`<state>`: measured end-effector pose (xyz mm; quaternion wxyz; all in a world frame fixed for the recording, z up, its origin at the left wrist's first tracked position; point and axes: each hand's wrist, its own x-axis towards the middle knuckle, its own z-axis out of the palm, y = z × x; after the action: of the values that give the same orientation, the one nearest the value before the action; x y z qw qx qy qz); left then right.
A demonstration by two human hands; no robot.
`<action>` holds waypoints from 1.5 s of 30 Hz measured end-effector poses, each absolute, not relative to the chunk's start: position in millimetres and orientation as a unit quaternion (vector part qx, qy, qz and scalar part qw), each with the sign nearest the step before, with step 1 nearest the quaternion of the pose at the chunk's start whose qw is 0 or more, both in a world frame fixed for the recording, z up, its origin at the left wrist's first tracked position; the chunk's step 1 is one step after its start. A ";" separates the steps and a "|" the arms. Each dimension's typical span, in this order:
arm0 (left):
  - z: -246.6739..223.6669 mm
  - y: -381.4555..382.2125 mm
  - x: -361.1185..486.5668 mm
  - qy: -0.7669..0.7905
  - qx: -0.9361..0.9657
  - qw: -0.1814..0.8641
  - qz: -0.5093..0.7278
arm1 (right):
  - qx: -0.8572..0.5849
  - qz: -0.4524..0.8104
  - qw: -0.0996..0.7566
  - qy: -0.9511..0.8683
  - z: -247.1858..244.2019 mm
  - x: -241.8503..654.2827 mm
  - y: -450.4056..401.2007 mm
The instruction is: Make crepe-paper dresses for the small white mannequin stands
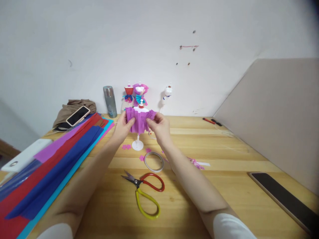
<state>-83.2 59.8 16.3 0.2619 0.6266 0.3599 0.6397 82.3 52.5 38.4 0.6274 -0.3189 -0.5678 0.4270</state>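
A pleated strip of purple paper (140,123) is stretched between my hands, in front of a small white dress form (138,145) on a round base. My left hand (124,124) pinches its left end, and my right hand (159,126) pinches the right end. The paper covers most of the form's torso; its neck shows above. Whether paper and form touch, I cannot tell. Nearer to me lie a roll of tape (154,162) and open scissors (137,182) with one red and one yellow handle. Purple paper flowers (126,146) lie beside the base.
Coloured paper sheets (59,159), a phone (78,116) and brown cloth (67,111) are at left. A flask (110,102) and decorated forms (129,94) stand by the wall. Another phone (284,199) lies at right; markers (209,120) lie at the back.
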 end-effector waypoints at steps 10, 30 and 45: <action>17.5 60.1 -84.4 0.358 0.633 0.259 0.636 | -0.317 0.383 0.632 -0.594 39.6 89.4 59.3; 16.1 63.2 -84.4 0.358 0.639 0.248 0.634 | -0.326 0.392 0.597 -0.619 40.4 88.0 52.7; 16.7 64.2 -84.3 0.354 0.643 0.248 0.632 | -0.316 0.421 0.574 -0.627 40.7 91.9 53.4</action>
<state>-84.3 64.2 16.7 0.2481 0.6431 0.3540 0.6321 91.9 53.4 40.7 0.5739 -0.3156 -0.6272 0.4214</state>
